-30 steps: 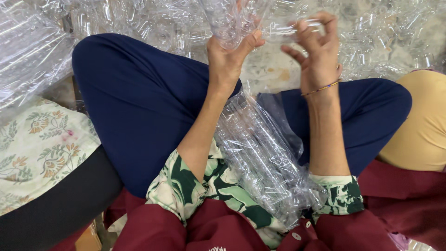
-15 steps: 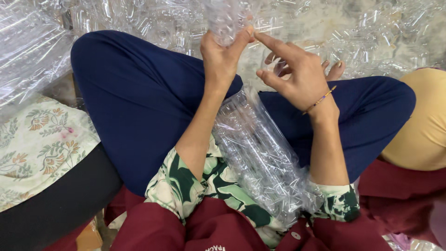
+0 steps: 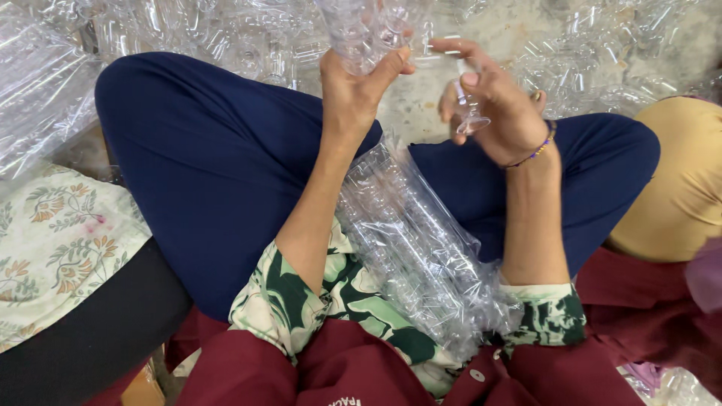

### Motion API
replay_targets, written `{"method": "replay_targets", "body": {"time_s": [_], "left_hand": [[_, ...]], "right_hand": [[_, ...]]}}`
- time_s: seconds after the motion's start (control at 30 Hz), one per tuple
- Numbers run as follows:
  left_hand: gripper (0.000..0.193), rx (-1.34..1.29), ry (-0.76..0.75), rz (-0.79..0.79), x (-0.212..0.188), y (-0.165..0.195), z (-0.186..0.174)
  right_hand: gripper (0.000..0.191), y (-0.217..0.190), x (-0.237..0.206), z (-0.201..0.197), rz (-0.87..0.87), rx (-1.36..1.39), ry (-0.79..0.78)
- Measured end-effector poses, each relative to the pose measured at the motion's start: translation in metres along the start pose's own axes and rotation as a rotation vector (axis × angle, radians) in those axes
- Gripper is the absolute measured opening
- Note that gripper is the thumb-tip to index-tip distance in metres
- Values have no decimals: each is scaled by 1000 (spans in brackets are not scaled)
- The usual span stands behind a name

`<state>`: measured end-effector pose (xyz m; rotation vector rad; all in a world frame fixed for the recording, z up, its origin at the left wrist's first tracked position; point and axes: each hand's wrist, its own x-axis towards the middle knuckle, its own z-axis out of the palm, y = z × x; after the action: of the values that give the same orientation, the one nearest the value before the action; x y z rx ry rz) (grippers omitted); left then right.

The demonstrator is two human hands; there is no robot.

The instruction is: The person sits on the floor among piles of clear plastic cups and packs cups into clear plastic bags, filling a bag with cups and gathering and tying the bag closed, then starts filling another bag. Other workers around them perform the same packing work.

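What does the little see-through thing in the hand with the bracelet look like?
Start at the crossed legs in dark blue trousers. Above the right knee, the right hand with a beaded bracelet pinches a small clear plastic piece. Unlike the long clear sleeve in the lap, it is single and loose.

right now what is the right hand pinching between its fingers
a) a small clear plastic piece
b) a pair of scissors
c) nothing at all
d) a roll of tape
a, the right hand holds a small clear plastic piece in its fingers, while the left hand grips the top of a long clear plastic bag packed with similar clear pieces.
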<state>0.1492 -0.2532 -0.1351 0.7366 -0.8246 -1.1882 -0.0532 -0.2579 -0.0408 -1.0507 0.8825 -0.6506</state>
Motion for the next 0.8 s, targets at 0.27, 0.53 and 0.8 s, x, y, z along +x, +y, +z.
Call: {"method": "replay_targets", "body": {"time_s": [0.27,0.53,0.8], "left_hand": [[45,-133,-18,-1,-2,15,0],[39,-192,-16,0,-1,9,-5],[48,-180,-35,-20,-2,4,-4]], "right_hand": [[72,17,1,-9,-24,332,-243],[42,13,-7,-43,-132,445,-95],[57,23,3,-39,-312,-276,484]]}}
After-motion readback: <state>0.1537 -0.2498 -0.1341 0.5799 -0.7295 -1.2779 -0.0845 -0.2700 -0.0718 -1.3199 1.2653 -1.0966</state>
